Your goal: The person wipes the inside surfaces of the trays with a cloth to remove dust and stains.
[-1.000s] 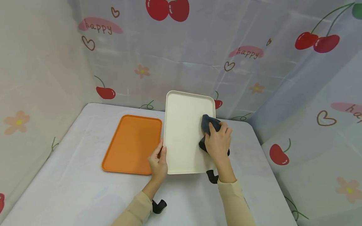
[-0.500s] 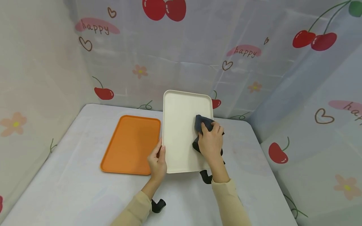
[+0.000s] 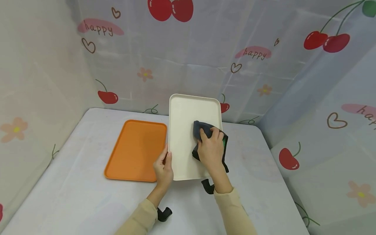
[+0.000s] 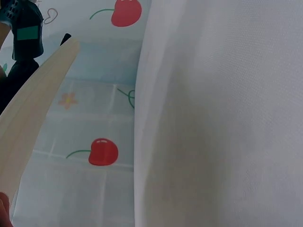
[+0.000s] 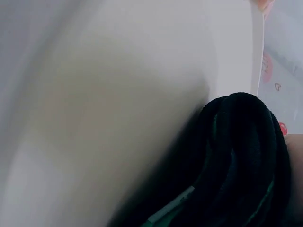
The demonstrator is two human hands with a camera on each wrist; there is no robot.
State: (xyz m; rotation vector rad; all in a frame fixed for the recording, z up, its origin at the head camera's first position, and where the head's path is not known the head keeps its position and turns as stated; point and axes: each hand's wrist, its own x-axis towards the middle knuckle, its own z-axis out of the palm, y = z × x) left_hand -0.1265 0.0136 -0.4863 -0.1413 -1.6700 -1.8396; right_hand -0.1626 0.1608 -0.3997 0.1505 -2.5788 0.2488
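Note:
A cream rectangular tray (image 3: 183,140) is held up off the table, tilted so its inner face shows. My left hand (image 3: 164,171) grips its left edge near the lower corner, thumb in front; the other fingers are mostly hidden behind it. Against the tray's right half, my right hand (image 3: 211,148) holds a bunched dark grey-blue cloth (image 3: 201,129), whose dark edge hangs past the tray's right side. In the right wrist view the folded cloth (image 5: 241,146) lies on the pale tray surface (image 5: 104,104). The left wrist view catches the tray (image 4: 33,109) from its edge.
An orange tray (image 3: 138,150) lies flat on the white-covered table (image 3: 88,199), left of the cream one. Cherry-printed curtains (image 3: 188,65) stand behind and at both sides. A black camera mount (image 3: 164,214) sits at the left wrist, another (image 3: 208,186) at the right.
My right hand and the cloth have slid left across the tray, from its right edge toward its middle. The left hand and the tray have kept nearly the same place.

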